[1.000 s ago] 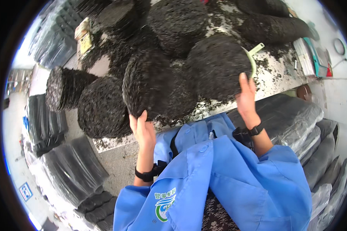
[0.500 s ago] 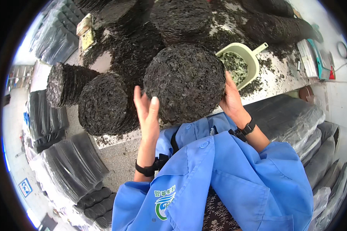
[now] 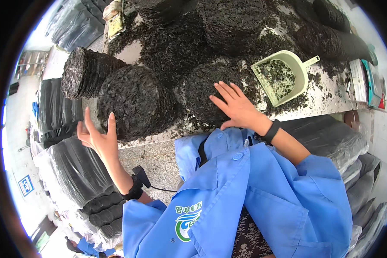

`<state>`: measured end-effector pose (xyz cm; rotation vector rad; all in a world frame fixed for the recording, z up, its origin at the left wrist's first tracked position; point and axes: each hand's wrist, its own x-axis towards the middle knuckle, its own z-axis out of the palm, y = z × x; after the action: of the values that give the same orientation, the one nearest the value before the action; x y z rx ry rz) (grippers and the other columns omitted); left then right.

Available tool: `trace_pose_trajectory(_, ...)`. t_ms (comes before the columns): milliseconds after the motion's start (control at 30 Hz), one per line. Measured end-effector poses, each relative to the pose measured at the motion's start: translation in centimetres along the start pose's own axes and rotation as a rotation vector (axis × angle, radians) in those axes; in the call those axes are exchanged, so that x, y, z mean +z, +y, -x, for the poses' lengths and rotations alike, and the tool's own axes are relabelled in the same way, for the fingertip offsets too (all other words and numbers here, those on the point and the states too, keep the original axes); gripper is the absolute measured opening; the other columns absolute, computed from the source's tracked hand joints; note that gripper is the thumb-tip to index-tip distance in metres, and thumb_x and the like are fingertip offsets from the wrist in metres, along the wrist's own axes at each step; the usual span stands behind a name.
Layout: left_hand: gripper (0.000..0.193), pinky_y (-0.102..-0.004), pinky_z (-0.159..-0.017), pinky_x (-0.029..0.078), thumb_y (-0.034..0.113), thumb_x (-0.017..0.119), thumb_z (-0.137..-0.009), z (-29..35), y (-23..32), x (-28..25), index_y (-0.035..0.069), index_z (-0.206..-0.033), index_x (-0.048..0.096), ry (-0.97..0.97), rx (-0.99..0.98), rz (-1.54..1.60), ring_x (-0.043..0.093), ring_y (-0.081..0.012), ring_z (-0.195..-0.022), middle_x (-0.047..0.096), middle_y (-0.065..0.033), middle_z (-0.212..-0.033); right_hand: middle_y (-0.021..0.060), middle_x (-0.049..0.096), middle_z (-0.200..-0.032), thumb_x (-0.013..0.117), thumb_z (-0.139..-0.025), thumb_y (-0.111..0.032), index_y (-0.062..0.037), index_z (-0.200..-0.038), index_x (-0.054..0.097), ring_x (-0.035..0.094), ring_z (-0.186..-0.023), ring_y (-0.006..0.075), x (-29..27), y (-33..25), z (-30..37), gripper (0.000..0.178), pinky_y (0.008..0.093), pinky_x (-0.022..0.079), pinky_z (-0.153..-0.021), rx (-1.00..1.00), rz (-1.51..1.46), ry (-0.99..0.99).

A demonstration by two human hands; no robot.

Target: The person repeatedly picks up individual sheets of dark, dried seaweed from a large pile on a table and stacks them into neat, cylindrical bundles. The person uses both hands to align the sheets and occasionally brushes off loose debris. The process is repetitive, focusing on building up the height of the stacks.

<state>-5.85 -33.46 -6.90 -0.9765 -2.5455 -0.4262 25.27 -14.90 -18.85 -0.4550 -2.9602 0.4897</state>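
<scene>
My left hand [image 3: 101,139], thumb and fingers apart, is at the near left side of a tilted stack of round dark seaweed sheets [image 3: 129,99]. Nothing is held in it. My right hand [image 3: 241,107] has its fingers spread over a round dark seaweed disc [image 3: 202,90] in the middle of the table; its palm faces down. Behind the left stack leans another stack of round seaweed sheets [image 3: 79,73]. To the right of my right hand lies a pale green dustpan [image 3: 303,81] with seaweed crumbs in it.
Taller seaweed stacks [image 3: 232,26] stand at the back of the white table [image 3: 327,101], among loose flakes. Long dark rolls [image 3: 331,41] lie at the far right. Plastic-wrapped dark bundles [image 3: 75,167] are at the left and below the table's right edge. A black device with a cable [image 3: 141,175] is near my left wrist.
The round seaweed disc is no longer between my hands. My left hand has moved left to the left stack, and my right hand has moved left over the middle disc. The view has shifted.
</scene>
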Motion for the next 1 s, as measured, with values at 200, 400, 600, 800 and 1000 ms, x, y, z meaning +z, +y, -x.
trace_pose_trajectory(200,0.041,-0.0512,-0.109,0.019,0.038,0.059,-0.089,1.6,-0.2,5.3,0.028,-0.129,0.055,-0.276,0.127,0.125,0.020,-0.0396,-0.135,0.026,-0.0212,-0.146,0.0204,0.035,-0.142,0.077,-0.064,-0.044,-0.0107,-0.131,0.045,0.030,-0.134,0.0356,2.8,1.0,-0.1,0.081,0.0520,0.031,-0.105,0.019,0.067,-0.076)
trace_pose_trajectory(400,0.042,-0.0528,-0.108,0.020,0.042,0.058,-0.090,1.9,-0.9,5.4,0.030,-0.130,0.054,-0.259,0.090,0.197,0.018,-0.0396,-0.135,0.024,-0.0183,-0.147,0.0179,0.039,-0.139,0.079,-0.064,-0.040,-0.0077,-0.130,0.044,0.034,-0.133,0.0325,1.9,1.6,-0.2,0.081,0.0473,0.035,-0.103,0.019,0.050,-0.093)
trace_pose_trajectory(600,0.043,-0.0528,-0.108,0.023,0.041,0.060,-0.089,2.0,-1.8,5.1,0.030,-0.129,0.054,-0.297,0.061,0.235,0.014,-0.0386,-0.136,0.021,-0.0147,-0.150,0.0203,0.037,-0.140,0.080,-0.064,-0.037,-0.0061,-0.129,0.043,0.035,-0.132,0.0345,1.8,2.0,-0.2,0.081,0.0445,0.037,-0.104,-0.039,0.113,-0.136)
trace_pose_trajectory(800,0.041,-0.0517,-0.109,0.020,0.039,0.057,-0.090,1.5,-3.3,5.1,0.031,-0.130,0.053,-0.294,0.118,0.286,0.019,-0.0376,-0.137,0.024,-0.0159,-0.148,0.0185,0.053,-0.124,0.065,-0.076,-0.016,-0.0020,-0.115,0.052,0.055,-0.111,0.0330,-1.3,2.9,0.1,0.043,0.0390,0.048,-0.091,0.016,-0.052,0.135)
trace_pose_trajectory(1000,0.043,-0.0654,-0.104,0.012,0.036,0.058,-0.090,1.7,-1.8,3.6,0.030,-0.132,0.052,-0.131,0.314,-0.078,0.021,-0.0327,-0.139,0.028,-0.0059,-0.150,-0.0050,0.046,-0.073,0.052,-0.096,-0.021,0.0009,-0.103,0.056,0.038,-0.064,0.0039,-4.6,2.5,1.0,0.023,0.0227,0.036,-0.056,0.669,-0.919,0.907)
